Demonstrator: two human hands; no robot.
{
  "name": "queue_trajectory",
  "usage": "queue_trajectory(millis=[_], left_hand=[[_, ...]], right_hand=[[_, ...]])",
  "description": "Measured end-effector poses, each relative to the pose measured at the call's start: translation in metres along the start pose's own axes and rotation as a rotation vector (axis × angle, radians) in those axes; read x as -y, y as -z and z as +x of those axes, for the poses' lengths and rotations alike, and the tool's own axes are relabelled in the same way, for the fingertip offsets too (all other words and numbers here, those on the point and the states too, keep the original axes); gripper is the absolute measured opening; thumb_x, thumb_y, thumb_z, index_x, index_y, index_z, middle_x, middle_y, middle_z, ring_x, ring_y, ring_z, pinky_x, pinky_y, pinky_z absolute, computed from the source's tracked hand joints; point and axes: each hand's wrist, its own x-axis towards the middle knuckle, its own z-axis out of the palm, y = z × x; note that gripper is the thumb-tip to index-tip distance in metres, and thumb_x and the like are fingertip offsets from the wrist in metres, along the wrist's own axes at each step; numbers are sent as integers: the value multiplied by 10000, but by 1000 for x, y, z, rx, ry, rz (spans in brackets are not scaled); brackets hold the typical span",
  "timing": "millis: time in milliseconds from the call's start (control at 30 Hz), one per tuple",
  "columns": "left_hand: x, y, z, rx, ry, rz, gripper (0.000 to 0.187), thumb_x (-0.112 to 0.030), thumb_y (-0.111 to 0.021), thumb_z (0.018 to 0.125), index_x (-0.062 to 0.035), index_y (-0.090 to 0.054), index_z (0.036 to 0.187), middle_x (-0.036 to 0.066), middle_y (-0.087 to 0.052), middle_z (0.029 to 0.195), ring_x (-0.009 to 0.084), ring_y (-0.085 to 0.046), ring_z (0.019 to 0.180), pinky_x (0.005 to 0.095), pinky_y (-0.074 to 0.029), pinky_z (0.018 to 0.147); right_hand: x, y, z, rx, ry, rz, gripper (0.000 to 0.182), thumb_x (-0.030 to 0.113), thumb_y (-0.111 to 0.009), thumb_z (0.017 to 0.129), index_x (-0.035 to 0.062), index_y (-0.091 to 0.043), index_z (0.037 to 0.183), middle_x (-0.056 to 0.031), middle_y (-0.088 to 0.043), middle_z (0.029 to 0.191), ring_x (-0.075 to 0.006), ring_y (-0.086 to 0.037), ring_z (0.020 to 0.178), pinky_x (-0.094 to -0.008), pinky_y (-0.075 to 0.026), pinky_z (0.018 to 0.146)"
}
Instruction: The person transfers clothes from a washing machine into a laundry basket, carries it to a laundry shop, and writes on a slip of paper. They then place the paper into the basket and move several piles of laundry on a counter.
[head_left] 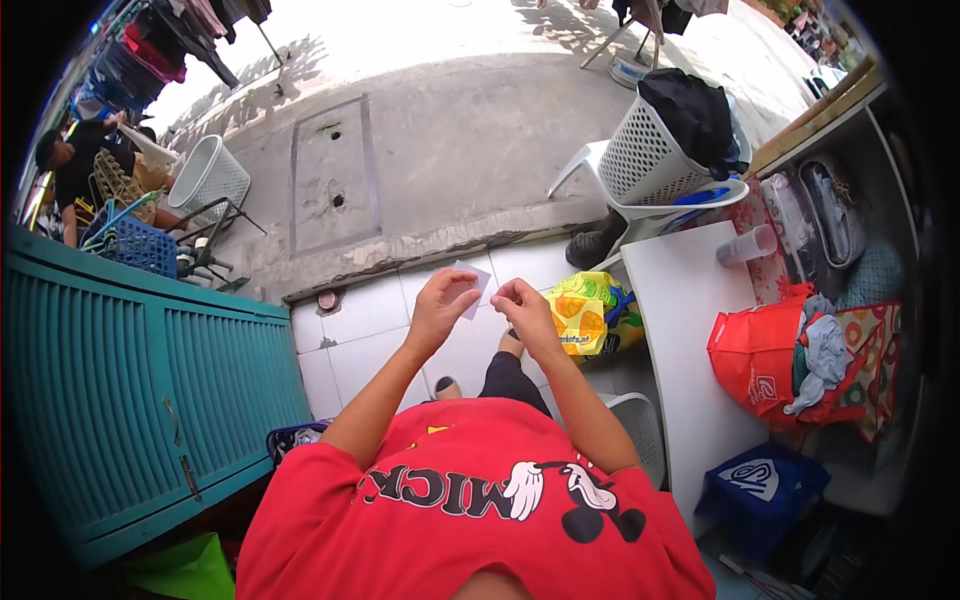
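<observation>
Just above the middle of the view, my left hand (440, 306) pinches a small thin pale square sheet (474, 287), which stands out past the fingertips on the right. Close by on the right, my right hand (520, 304) has its thumb and fingers pressed together near the sheet's right edge. What those fingers hold, if anything, is too small to make out. Both hands are raised in front of the red shirt (430, 490), over the white floor tiles (365, 307).
Teal louvred doors (235, 350) flank the left. On the right are a yellow bag (580, 315), a white panel (685, 350), a red bag (750, 355) and a blue bag (760, 495). A laundry basket (640, 160) rests on a white chair. Another person (85, 170) sits at upper left.
</observation>
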Motion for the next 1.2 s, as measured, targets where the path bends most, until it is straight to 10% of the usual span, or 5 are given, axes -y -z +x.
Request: queue_trajectory(millis=[300, 433, 833, 1200], left_hand=[[11, -36, 104, -124, 35, -79, 451, -25, -601, 666, -90, -410, 1069, 57, -460, 916, 128, -471, 845, 237, -407, 702], [12, -49, 152, -242, 63, -206, 641, -17, -589, 647, -128, -288, 1201, 87, -476, 908, 141, -487, 850, 247, -414, 706], [38, -63, 272, -174, 266, -460, 724, -3, -584, 658, -70, -156, 1239, 101, -449, 981, 148, -478, 875, 256, -414, 728], [53, -109, 378, 168, 446, -551, 641, -18, -559, 681, -49, -207, 1216, 103, -474, 988, 155, -493, 874, 267, -421, 737]], right_hand=[[22, 55, 100, 112, -32, 109, 180, 166, -555, 701, 30, -531, 816, -32, -556, 713, -90, -491, 613, -207, -389, 515], [23, 84, 141, -52, -182, 287, 429, 201, -505, 744, 86, -310, 1108, -59, -501, 917, -117, -487, 678, -201, -382, 455], [32, 117, 248, 99, -267, 422, 348, 422, -510, 719, 107, -515, 868, 0, -524, 884, -115, -434, 840, -284, -331, 682], [46, 169, 315, -448, -2, -71, 181, 175, -570, 695, 4, -527, 734, -66, -542, 719, -141, -498, 687, -251, -387, 642]])
